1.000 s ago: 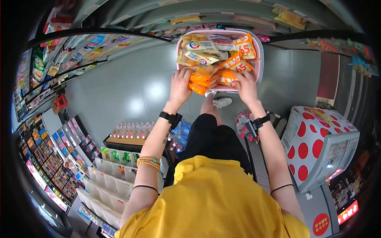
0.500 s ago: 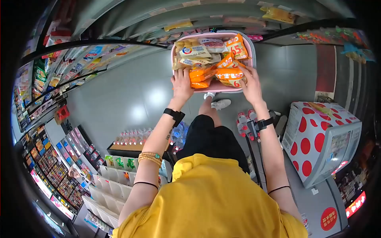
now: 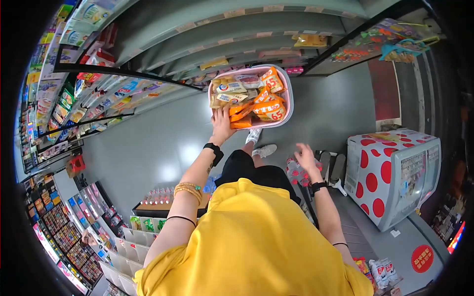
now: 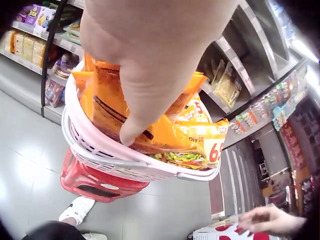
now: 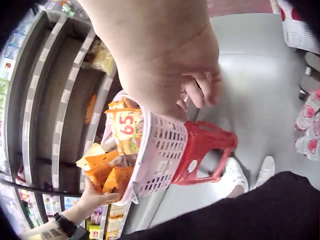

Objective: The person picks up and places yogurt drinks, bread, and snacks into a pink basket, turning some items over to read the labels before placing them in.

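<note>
A pink plastic basket (image 3: pixel 290 106) holds several bagged foods. My left hand (image 3: pixel 221 125) is at its near left side, gripping orange snack bags (image 3: pixel 240 109). In the left wrist view my thumb (image 4: pixel 131 131) lies against an orange bag's wrapper, and the fingers are hidden behind the hand. Next to those, an orange bag marked 65 (image 3: pixel 270 110) lies in the near right of the basket. Cream-coloured bags (image 3: pixel 230 87) fill the far left. My right hand (image 3: pixel 307 157) is away from the basket, holding nothing, with fingers loosely bent.
The basket rests on a red plastic stool (image 5: pixel 212 134). Behind it run grey shelves (image 3: pixel 247 27), and packed snack racks (image 3: pixel 94 101) stand at the left. A red-dotted freezer (image 3: pixel 371 170) is at the right, with bottles (image 3: pixel 297 172) beside my right arm.
My right hand has let go of the orange bag marked 65 and drawn back toward my right side. My left hand stays on the orange bags, which now lie lower in the basket.
</note>
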The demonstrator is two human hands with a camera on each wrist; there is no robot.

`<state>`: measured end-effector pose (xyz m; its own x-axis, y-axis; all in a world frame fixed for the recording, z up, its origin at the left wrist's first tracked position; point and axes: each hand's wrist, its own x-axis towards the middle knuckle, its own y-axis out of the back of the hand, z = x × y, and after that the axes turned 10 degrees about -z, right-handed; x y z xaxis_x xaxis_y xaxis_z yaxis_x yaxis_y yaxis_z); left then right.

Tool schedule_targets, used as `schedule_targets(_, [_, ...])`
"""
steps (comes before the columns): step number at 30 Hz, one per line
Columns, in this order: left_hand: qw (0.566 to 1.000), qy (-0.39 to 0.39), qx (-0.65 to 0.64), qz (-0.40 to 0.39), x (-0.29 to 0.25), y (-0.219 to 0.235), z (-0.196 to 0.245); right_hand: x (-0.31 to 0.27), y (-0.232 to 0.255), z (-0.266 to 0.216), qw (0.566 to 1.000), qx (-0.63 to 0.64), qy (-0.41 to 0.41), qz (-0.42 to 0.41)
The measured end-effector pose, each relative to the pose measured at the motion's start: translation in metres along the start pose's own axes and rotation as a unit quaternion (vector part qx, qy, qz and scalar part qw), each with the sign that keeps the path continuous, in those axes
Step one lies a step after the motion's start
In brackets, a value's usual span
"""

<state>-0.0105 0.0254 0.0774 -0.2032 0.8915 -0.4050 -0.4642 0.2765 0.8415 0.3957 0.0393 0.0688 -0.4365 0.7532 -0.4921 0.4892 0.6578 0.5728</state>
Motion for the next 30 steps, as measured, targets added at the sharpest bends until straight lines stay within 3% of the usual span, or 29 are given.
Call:
schedule_targets(2, [0.999, 0.005, 0.03, 0.037, -0.005, -0.005, -0.003, -0.026, -0.016, 0.033, 1.0, -0.014, -0.015, 0.002])
schedule_targets(6, [0.998, 0.034, 0.057, -0.018, -0.016, 0.002, -0.011, -0.064, -0.051, 0.1, 0.997, 0.033, -0.066, -0.016])
schedule_targets(10, [0.998, -0.001, -0.042, 0.046, -0.021, 0.0, -0.023, -0.077, -0.046, 0.096, 0.988, 0.098, -0.108, -0.045])
schedule_targets(13, [0.991, -0.035, -0.071, 0.104, -0.029, 0.007, -0.026, -0.063, -0.021, 0.072, 0.982, 0.18, -0.053, -0.033])
schedule_targets(15, [0.986, -0.049, -0.087, 0.133, -0.04, 0.006, -0.035, -0.05, 0.02, 0.02, 0.98, 0.196, -0.038, -0.01])
schedule_targets(17, [0.981, -0.04, -0.071, 0.177, -0.051, -0.007, -0.053, -0.042, 0.076, -0.06, 0.962, 0.268, 0.045, 0.015])
schedule_targets(20, [0.989, 0.038, -0.085, 0.114, -0.075, -0.025, -0.084, -0.07, 0.178, -0.209, 0.919, 0.346, 0.181, -0.051])
schedule_targets(22, [0.994, 0.093, -0.057, 0.006, -0.09, -0.055, -0.124, -0.106, 0.223, -0.286, 0.851, 0.406, 0.326, -0.07])
schedule_targets(25, [0.959, 0.145, -0.059, -0.237, -0.109, -0.081, -0.167, -0.161, 0.26, -0.364, 0.707, 0.452, 0.532, -0.115])
schedule_targets(26, [0.961, 0.133, -0.036, -0.238, -0.106, -0.145, -0.221, -0.171, 0.264, -0.38, 0.661, 0.459, 0.58, -0.125])
schedule_targets(27, [0.92, 0.156, -0.083, -0.349, -0.11, -0.118, -0.203, -0.177, 0.265, -0.393, 0.624, 0.46, 0.617, -0.134])
schedule_targets(28, [0.943, 0.109, -0.036, -0.312, -0.114, -0.136, -0.215, -0.182, 0.264, -0.401, 0.595, 0.46, 0.646, -0.135])
schedule_targets(30, [0.951, 0.104, -0.102, -0.271, -0.126, -0.107, -0.19, -0.186, 0.263, -0.409, 0.577, 0.459, 0.663, -0.132])
